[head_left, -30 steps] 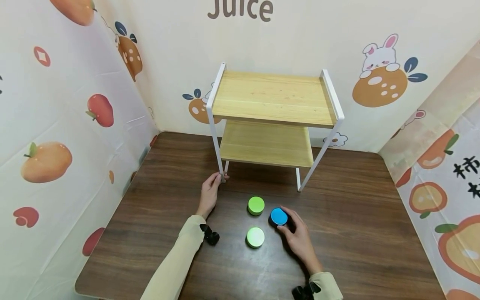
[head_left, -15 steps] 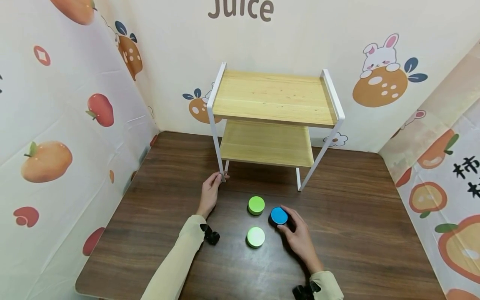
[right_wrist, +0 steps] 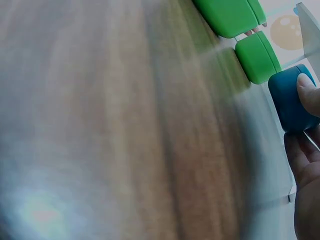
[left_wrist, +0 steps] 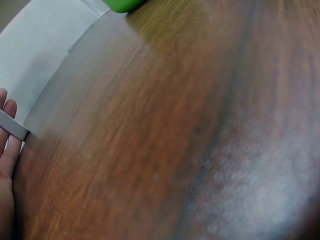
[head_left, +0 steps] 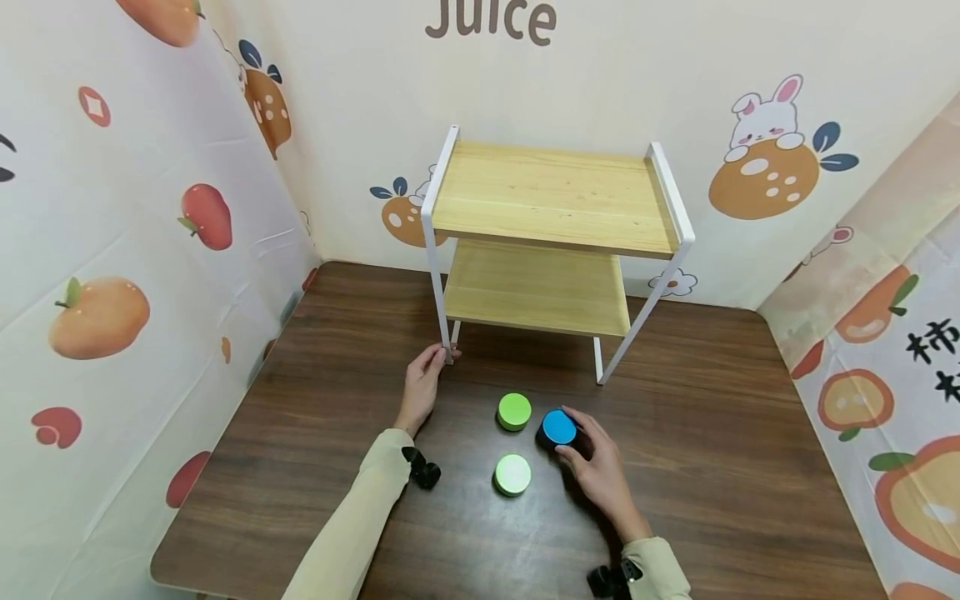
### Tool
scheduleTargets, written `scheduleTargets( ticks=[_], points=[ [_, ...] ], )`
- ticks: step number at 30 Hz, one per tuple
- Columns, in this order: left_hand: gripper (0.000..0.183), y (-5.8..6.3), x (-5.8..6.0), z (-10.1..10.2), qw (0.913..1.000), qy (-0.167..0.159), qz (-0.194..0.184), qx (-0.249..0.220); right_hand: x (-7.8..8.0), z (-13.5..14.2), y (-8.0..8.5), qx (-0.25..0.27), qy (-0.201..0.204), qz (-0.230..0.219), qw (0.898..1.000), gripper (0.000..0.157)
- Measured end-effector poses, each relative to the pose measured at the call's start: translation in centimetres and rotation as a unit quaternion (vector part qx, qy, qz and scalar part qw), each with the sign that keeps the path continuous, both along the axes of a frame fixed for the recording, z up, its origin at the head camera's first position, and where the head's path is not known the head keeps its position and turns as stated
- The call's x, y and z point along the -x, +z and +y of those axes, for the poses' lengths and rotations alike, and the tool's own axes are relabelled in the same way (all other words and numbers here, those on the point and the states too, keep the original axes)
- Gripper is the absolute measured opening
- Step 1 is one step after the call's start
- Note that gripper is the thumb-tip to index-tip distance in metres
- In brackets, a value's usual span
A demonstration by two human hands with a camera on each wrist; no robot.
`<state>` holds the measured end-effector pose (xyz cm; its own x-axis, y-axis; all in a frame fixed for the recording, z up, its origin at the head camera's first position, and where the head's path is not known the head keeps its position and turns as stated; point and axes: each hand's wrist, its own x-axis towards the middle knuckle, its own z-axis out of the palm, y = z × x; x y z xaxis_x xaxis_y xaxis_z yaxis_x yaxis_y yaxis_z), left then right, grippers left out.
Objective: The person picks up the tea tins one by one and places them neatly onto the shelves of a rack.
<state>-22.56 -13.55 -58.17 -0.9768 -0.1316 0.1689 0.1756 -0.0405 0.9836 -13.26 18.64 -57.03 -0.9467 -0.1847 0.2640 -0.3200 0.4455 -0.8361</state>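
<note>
In the head view, my left hand (head_left: 422, 387) pinches the lower front-left leg of a two-tier shelf (head_left: 555, 200) with white legs and light wood boards. The leg's grey-white end (left_wrist: 14, 126) shows between the fingers in the left wrist view. My right hand (head_left: 602, 475) holds a small round blue container (head_left: 559, 427) between thumb and fingers. The same blue container (right_wrist: 290, 97) appears at the right edge of the right wrist view. Left of it, a green round container (head_left: 513, 412) and a paler-looking green one (head_left: 512, 474) stand on the table.
The brown wood-grain table (head_left: 300, 467) reaches back to a wall cloth (head_left: 570, 83) printed with fruit and a rabbit. Printed cloths also hang on the left and right sides. The shelf's right front foot (head_left: 601, 379) stands beyond the blue container.
The blue container has shifted slightly away from me with my right hand. My left hand keeps its hold on the shelf leg. The head view has tilted slightly.
</note>
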Motion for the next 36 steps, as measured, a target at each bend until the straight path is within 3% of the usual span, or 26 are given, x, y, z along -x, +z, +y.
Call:
scheduleTargets(
  ticks=[23,36],
  points=[
    [0.04,0.2,-0.1,0.1,0.9999,0.004,-0.009,0.001,1.1,-0.3,1.2,0.014,0.025,0.003,1.0,0.062],
    [0.036,0.3,-0.2,0.0,0.9999,0.004,-0.011,-0.003,2.6,-1.5,3.4,0.004,0.046,0.023,0.999,0.06]
  ],
)
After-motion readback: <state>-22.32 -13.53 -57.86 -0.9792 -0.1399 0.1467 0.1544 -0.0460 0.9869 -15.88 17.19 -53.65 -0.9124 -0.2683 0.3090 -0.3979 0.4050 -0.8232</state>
